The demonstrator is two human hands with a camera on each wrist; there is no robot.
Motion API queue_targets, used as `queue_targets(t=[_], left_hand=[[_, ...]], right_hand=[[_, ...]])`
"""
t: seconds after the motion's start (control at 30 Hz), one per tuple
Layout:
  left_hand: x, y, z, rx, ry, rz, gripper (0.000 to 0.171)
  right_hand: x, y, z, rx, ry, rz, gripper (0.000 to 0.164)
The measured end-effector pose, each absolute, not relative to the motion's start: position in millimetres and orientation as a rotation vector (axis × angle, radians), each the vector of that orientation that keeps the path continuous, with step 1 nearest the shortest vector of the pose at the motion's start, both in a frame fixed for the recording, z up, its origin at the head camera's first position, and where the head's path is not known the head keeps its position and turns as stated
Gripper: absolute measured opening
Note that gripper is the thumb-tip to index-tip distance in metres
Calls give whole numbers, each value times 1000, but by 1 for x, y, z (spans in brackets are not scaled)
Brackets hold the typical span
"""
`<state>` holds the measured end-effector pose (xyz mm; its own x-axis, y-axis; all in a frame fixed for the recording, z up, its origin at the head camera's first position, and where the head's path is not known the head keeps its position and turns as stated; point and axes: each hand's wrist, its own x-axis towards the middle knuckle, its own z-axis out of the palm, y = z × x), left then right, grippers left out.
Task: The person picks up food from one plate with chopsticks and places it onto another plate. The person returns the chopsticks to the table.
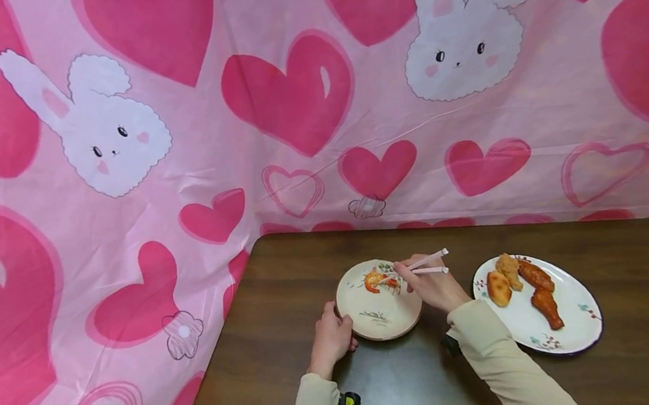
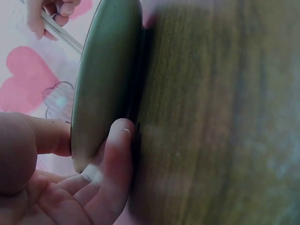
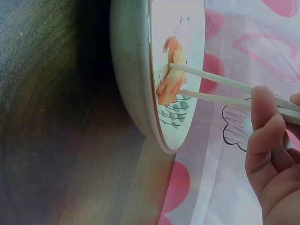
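Pinching the round plate (image 1: pixel 398 321) at near left between thumb and fingers of the left hand (image 1: pixel 330 335), while gripping chopsticks (image 3: pixel 211 77) in the curled right hand (image 1: pixel 431 285), angled from the right against the shrimp (image 1: pixel 372 282) on the plate's far half.

curled orange shrimp (image 1: pixel 373 282) on cream plate (image 1: pixel 352 310)

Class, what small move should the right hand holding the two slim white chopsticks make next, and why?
The right hand should probably close the slim white chopsticks gently: their parted tips are at the curled orange shrimp, which lies on the round cream plate, while the left hand grips its rim.
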<state>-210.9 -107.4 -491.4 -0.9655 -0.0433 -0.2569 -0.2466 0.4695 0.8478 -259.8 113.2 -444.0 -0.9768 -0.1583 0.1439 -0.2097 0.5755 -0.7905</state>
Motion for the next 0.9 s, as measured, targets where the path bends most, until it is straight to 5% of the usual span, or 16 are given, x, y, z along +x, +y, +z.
queue_targets(t=[0.9], left_hand=[[-212,-109,-497,-201,2554,1500,48]], right_hand=[[-232,125,-429,281,-2643,1366,30]])
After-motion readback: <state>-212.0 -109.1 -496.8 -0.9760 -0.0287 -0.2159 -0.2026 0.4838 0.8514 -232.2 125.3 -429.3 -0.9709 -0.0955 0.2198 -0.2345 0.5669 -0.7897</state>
